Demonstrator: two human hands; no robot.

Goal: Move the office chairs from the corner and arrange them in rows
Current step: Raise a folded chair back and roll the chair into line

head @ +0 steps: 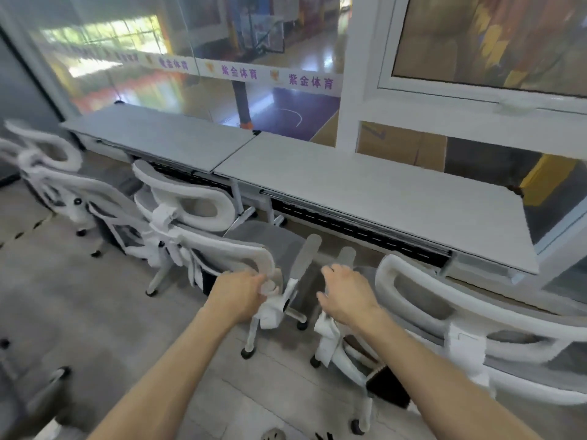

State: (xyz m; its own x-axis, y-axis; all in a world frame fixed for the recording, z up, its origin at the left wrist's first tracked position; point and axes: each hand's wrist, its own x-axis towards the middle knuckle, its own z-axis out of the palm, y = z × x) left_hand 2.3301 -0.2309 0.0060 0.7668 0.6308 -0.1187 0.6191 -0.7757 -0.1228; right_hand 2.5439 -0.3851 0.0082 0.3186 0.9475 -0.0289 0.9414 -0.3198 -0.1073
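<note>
Your bare forearms reach up from the bottom edge, side by side. Your left hand (239, 295) curls its fingers round the white backrest rim of the middle chair (222, 249), at that rim's right end. Your right hand (347, 295) hangs palm down, fingers bent, over the rear of the grey armrest (346, 257) on the right chair (444, 312); blur hides whether it actually grips. Both chairs face the desks (349, 185), just beside each other. A third chair (63, 182) stands further left, and beyond the desks runs a glass wall (254, 42)
</note>
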